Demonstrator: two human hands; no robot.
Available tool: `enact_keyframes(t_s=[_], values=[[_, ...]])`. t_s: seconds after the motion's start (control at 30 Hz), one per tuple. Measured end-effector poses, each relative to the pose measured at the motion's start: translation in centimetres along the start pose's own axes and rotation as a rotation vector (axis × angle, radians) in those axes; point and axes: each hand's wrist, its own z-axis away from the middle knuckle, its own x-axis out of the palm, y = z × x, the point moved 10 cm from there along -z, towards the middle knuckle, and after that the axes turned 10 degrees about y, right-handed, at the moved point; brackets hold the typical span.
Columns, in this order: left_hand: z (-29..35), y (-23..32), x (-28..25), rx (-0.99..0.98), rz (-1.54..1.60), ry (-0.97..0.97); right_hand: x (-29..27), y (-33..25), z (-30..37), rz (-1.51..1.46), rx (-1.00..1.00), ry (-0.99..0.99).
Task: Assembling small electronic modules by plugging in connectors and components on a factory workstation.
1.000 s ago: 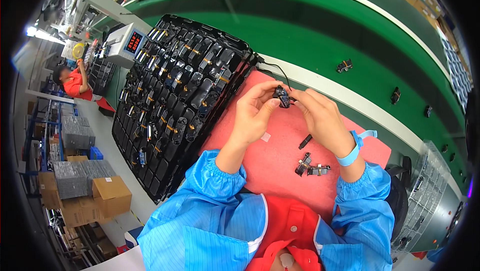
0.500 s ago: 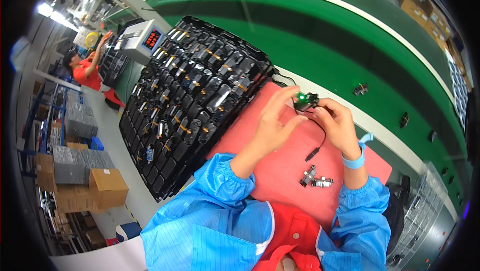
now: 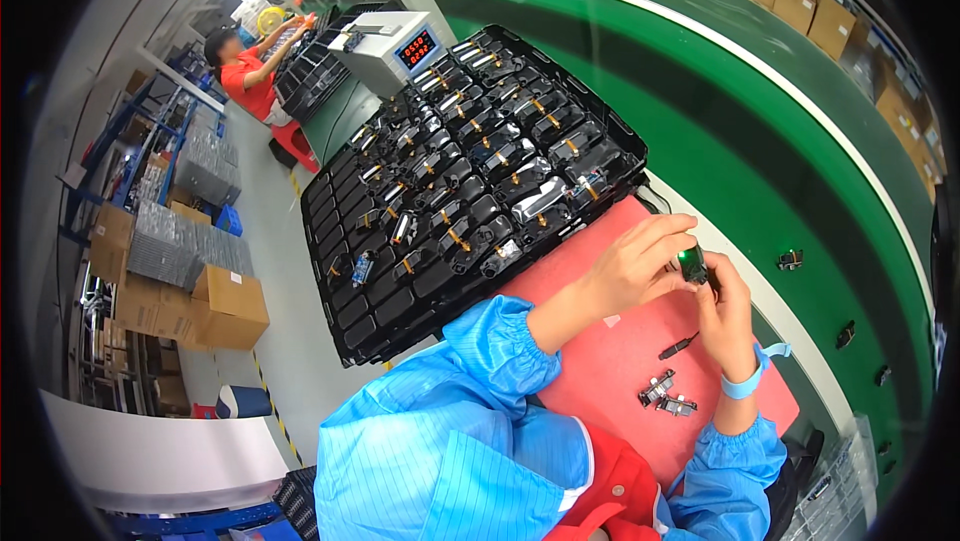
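Both hands are together over the far right part of a pink mat. Between them is a small black electronic device with a glowing green light. My right hand, with a blue wrist strap, grips the device from the right. The bent fingers of my left hand close on its left side; their tips are partly hidden. A short black cable with a plug lies below the hands. Nearer me on the mat are two small black-and-silver modules, side by side.
A large black compartment tray with many wrapped parts stands to the left. Behind it is a grey meter box with red digits. A green conveyor carries scattered small modules. A co-worker in red works at the far left.
The view has turned, shifting the scene rightward. My left hand's spread fingers have closed in on the device, and the device has been tilted. The cable plug now lies closer to my right wrist.
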Motion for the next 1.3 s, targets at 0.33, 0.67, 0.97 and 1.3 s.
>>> enact_keyframes(t_s=[0.33,0.67,0.97,1.3], values=[[0.6,-1.0,1.7,-0.044,-0.078,-0.128,-2.4,0.4,-1.0,-0.083,0.064,0.174],[2.0,0.0,4.4,-0.018,-0.017,-0.343,-1.0,1.8,-0.1,-0.472,0.336,-0.187],[1.4,0.6,4.3,-0.029,0.023,-0.36,-1.1,1.2,-0.2,-0.452,0.312,-0.204],[1.3,0.5,4.7,-0.029,0.062,-0.374,-1.4,1.3,-0.2,-0.447,0.315,-0.207]])
